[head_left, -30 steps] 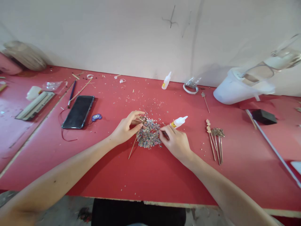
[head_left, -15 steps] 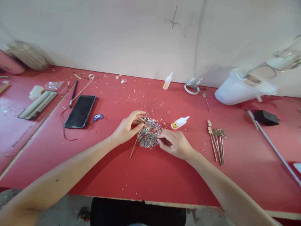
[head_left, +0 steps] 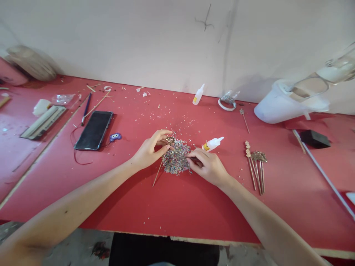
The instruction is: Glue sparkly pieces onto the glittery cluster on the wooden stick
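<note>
My left hand [head_left: 152,148] is closed in a pinch on the ornamental head of a gold-coloured hair stick [head_left: 158,172], whose shaft slants down towards me. Beside and below it lies a loose pile of tiny glittering stones [head_left: 177,162]. My right hand [head_left: 208,165] is at the pile's right edge, closed on thin dark tweezers [head_left: 196,159] that point left over the stones. Just behind this hand a white glue bottle [head_left: 213,143] with a yellow label lies tilted.
Several finished-looking hair sticks [head_left: 257,170] lie on the right. A second glue bottle [head_left: 198,95] stands at the back, near a white tape ring [head_left: 226,104]. A phone [head_left: 94,130] and a blue charm [head_left: 115,137] lie on the left. A white container [head_left: 277,101] stands back right.
My right hand has shifted slightly, and the tweezers now show between its fingers. The stones have spread over the gap in the pile. My left hand stays put with the hair stick.
</note>
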